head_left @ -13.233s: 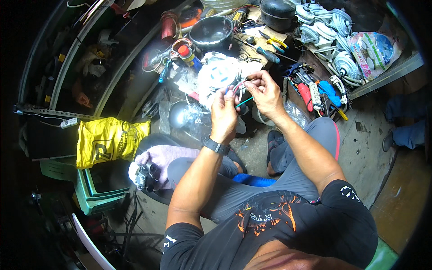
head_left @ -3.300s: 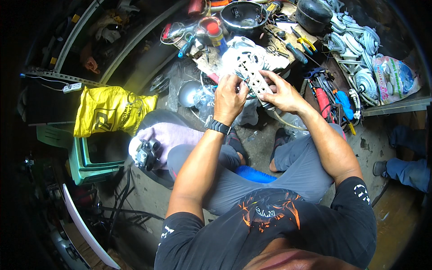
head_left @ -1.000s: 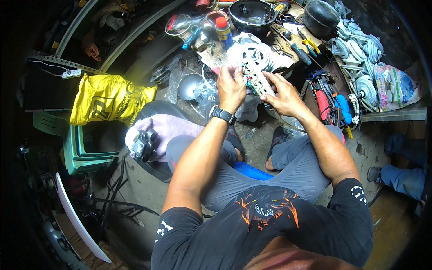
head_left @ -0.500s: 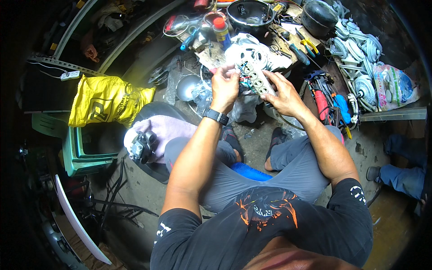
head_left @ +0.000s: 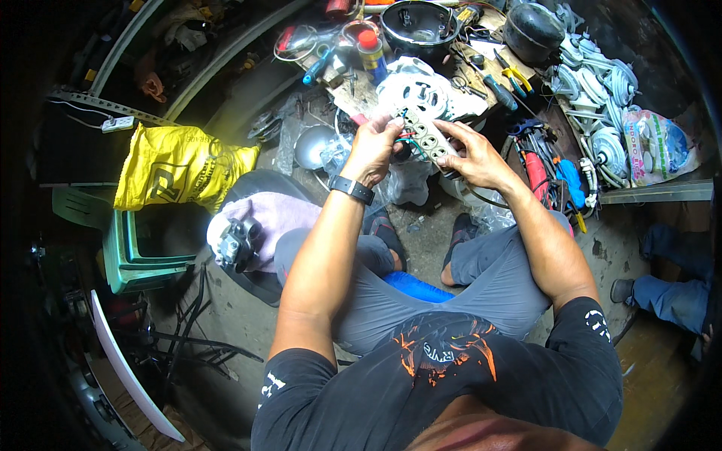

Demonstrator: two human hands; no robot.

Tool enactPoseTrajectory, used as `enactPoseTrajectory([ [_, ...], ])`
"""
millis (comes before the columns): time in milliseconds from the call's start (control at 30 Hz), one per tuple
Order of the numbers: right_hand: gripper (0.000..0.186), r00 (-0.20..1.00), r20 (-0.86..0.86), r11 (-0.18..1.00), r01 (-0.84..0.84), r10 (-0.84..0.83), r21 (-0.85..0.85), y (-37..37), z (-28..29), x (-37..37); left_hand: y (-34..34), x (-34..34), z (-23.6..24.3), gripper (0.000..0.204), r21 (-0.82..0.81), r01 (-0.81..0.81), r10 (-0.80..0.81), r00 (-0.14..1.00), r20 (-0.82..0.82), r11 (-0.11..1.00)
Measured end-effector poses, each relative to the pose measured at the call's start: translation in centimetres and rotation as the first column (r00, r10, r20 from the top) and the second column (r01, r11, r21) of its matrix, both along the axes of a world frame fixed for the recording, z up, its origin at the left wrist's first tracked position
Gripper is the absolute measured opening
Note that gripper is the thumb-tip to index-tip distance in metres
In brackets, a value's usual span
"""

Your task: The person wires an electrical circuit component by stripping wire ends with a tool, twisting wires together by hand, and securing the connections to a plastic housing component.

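Observation:
My right hand (head_left: 475, 158) is closed on a white power strip (head_left: 427, 135), held slanting in front of the cluttered bench, its round sockets facing up. My left hand (head_left: 377, 144) pinches at thin coloured wires (head_left: 407, 141) along the strip's left side; its fingertips are partly hidden. A grey cable hangs from the strip's lower end. Just beyond lie white round plastic parts (head_left: 417, 86) and a spray can (head_left: 371, 59) with a red cap. A steel bowl (head_left: 308, 146) and crumpled clear plastic are below the bench, left of my hands.
The bench holds a black pot (head_left: 410, 26), screwdrivers and pliers (head_left: 515, 79). White fixtures (head_left: 605, 150) and tools fill the right side. At left are a yellow sack (head_left: 180, 165), a green plastic chair (head_left: 135, 255) and a purple cloth (head_left: 267, 233). Another person's legs (head_left: 669, 293) show at right.
Thirteen seconds ago both hands held loose wires; now the power strip is between them. In the last second my left hand shifted slightly left along the wires; my right hand stayed in place.

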State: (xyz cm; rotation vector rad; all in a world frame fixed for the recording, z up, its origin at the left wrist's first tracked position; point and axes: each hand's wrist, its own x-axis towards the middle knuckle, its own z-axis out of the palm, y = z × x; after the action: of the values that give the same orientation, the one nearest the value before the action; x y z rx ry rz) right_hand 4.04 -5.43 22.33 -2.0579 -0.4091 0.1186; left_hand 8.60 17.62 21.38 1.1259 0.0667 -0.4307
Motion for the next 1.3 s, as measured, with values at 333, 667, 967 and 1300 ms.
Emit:
enactPoseTrajectory([
  [333, 0.069, 0.958, -0.218, 0.968, -0.142, 0.187, 0.206, -1.2, -0.3, 0.7, 0.9, 0.0, -0.7, 0.029, -0.055, 0.056, -0.059, 0.997, -0.049, 0.997],
  [667, 0.046, 0.945, -0.314, 0.963, -0.002, 0.090, 0.270, -1.2, -0.8, 2.0, 1.7, -0.4, -0.7, 0.027, 0.081, 0.051, -0.047, 0.997, -0.060, 0.995],
  [967, 0.022, 0.901, 0.418, 0.958, 0.011, 0.114, -0.285, 0.6, -0.1, 11.6, 1.6, 0.3, -1.1, 0.028, 0.084, 0.035, -0.032, 0.999, -0.037, 0.996],
  [1300, 0.026, 0.951, 0.308, 0.972, 0.075, -0.002, -0.224, 1.2, -1.6, 11.8, 2.6, -0.1, -1.3, 0.022, 0.072, 0.005, -0.002, 0.999, -0.039, 0.997],
])
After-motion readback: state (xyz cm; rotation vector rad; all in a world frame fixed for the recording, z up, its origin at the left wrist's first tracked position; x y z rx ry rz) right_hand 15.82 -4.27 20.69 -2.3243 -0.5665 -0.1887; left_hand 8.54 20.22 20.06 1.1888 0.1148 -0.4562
